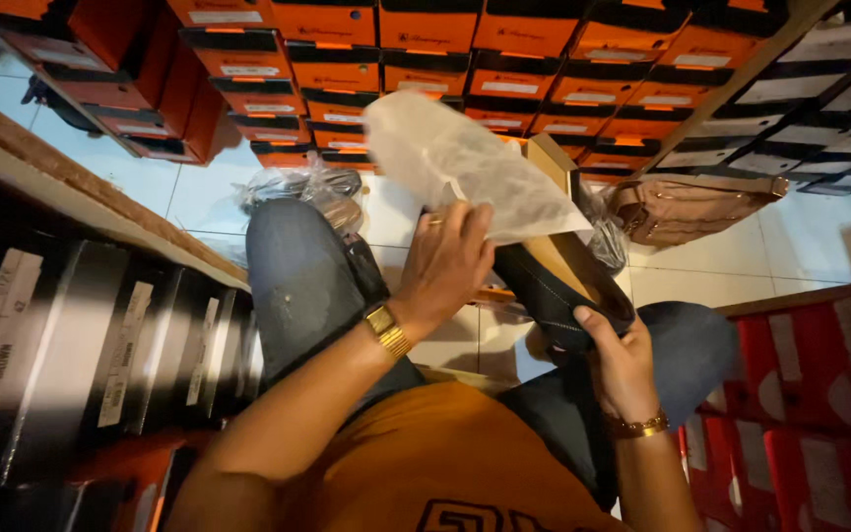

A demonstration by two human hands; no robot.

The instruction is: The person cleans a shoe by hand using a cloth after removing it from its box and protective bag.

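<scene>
the black shoe sits between our knees, over the white tiled floor, tilted with its tan insole facing up and to the right. our right hand cups it from below at the heel end, thumb curled over the dark edge and fingers wrapped underneath, so that hand is closed around the shoe. a gold bracelet circles that wrist. our left hand comes in from above, fingers bent and pinching the lower edge of a crumpled sheet of white tissue paper, which stands up out of the shoe's opening and fans toward the top of the view. a gold watch sits on the left wrist and a ring shows on one finger. just behind the paper we see the corner of a cardboard box. we wear blue jeans and an orange shirt. stacked orange and black shoeboxes line the far wall, red boxes stand at our right, and dark boxes with white labels fill the shelf at our left. a tan bag lies on the floor to the right, and a clear plastic bag with shoes lies beyond our left knee.
</scene>
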